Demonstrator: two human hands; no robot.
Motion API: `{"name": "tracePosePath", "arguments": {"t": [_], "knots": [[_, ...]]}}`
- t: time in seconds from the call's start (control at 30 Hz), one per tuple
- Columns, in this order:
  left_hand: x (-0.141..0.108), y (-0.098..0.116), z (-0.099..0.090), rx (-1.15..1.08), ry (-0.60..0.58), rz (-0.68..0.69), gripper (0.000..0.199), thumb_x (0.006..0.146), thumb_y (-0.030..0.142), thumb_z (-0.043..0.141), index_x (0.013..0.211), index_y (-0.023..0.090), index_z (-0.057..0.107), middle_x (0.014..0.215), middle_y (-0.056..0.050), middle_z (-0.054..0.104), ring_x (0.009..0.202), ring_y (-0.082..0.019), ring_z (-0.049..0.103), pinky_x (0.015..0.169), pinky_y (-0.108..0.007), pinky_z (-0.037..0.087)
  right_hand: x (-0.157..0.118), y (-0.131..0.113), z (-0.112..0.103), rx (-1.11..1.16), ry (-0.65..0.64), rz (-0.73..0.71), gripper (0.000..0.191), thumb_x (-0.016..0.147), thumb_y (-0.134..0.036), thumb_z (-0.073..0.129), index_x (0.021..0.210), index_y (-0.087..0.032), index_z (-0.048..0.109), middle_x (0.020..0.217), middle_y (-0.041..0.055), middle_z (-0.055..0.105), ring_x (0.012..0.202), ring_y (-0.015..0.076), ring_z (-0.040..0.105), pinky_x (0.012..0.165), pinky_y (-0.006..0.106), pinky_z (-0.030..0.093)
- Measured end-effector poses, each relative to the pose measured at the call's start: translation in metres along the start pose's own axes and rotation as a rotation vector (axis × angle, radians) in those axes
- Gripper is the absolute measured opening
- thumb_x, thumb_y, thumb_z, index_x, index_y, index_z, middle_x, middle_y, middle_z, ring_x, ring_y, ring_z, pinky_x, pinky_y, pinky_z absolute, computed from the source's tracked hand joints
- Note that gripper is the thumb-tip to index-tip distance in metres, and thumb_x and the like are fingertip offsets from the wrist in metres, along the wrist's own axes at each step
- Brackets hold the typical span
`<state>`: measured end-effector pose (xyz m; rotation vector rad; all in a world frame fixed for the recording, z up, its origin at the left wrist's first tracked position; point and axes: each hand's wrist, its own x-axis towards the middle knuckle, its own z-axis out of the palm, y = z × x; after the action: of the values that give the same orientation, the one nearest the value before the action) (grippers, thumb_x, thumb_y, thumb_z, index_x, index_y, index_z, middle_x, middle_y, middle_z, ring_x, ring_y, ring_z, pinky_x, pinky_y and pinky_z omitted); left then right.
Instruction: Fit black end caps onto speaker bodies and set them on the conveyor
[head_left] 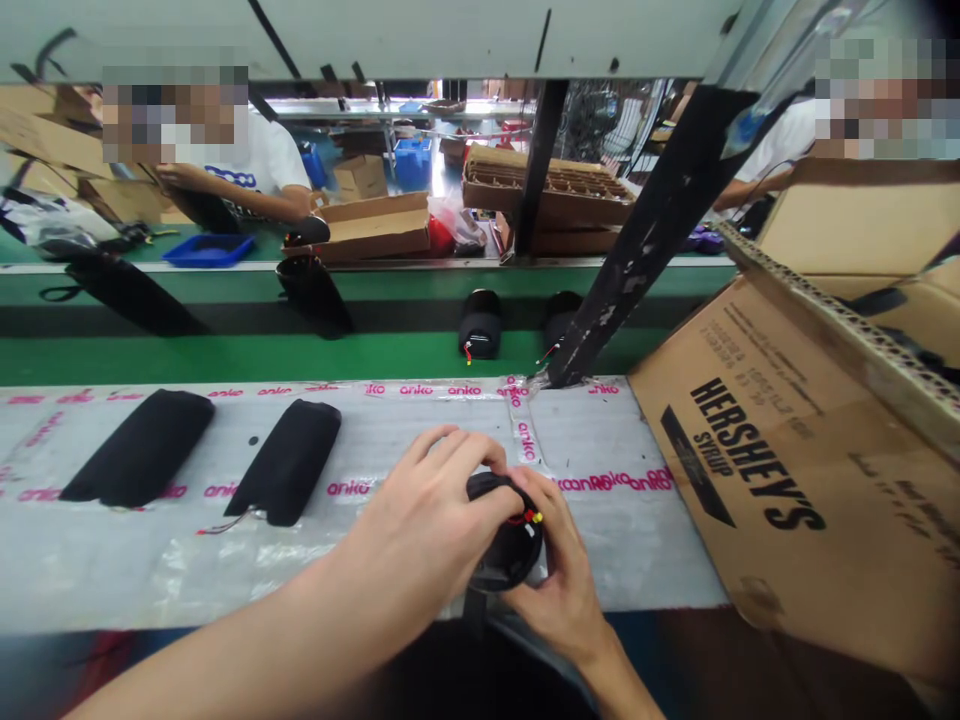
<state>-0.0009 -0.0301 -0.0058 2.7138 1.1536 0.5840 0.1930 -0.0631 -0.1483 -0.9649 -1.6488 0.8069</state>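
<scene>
A person's bare forearms enter from the bottom of the frame, the left hand (424, 510) curled over the top of a black cylindrical pack (508, 550) and the right hand (559, 590) cupped around its lower side. Both hands are closed on the pack, fingers wrapped around it and pressing it between them. Red and yellow wire leads (529, 517) show at its end. The pack is held over the front edge of a grey workbench (97, 575); whether it touches the bench cannot be told.

Pink-printed clear tape (442, 390) runs across the bench, where two long black padded packs (287, 462) lie to the left of the hands. A flattened Hershey's Syrup cardboard box (750, 470) leans in at right, beside a scuffed black post (652, 230). Beyond, two black cylinders (480, 325) stand on a green conveyor belt (300, 358), their red wires showing. Across the line, a co-worker in a white T-shirt (251, 165) sits near a blue tray (208, 250) and open cardboard boxes (375, 225). A second co-worker (780, 145) is at far right.
</scene>
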Motion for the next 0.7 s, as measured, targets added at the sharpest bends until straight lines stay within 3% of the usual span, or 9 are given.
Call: {"name": "tracePosePath", "arguments": {"t": [0.23,0.4,0.7], "knots": [[-0.003,0.006,0.002,0.056,0.057,0.042,0.021,0.101,0.007,0.059,0.108,0.019,0.074,0.122,-0.011,0.067,0.114,-0.028,0.069,0.12,-0.06,0.049,-0.002,-0.007,0.0,-0.045,-0.002,-0.012,0.087,0.091,-0.022,0.083,0.166,-0.042,0.042,0.159,0.0068,0.05,0.15,0.0324,0.053,0.124,0.05,0.052],[-0.006,0.005,0.012,0.131,0.106,0.004,0.019,0.103,0.008,0.058,0.105,0.017,0.074,0.121,-0.013,0.07,0.109,-0.028,0.072,0.121,-0.068,0.045,-0.004,-0.007,-0.001,-0.047,-0.036,0.015,0.083,0.094,-0.03,0.08,0.166,-0.041,0.041,0.162,0.0073,0.05,0.154,0.0329,0.051,0.124,0.05,0.052],[-0.003,-0.004,0.015,-0.009,0.087,0.054,0.014,0.106,0.017,0.063,0.104,0.02,0.076,0.113,-0.008,0.07,0.107,-0.024,0.071,0.122,-0.059,0.048,-0.01,-0.001,0.002,-0.147,-0.04,0.079,0.077,0.099,-0.044,0.076,0.167,-0.039,0.039,0.165,0.0084,0.054,0.153,0.0352,0.055,0.121,0.053,0.055]]}}
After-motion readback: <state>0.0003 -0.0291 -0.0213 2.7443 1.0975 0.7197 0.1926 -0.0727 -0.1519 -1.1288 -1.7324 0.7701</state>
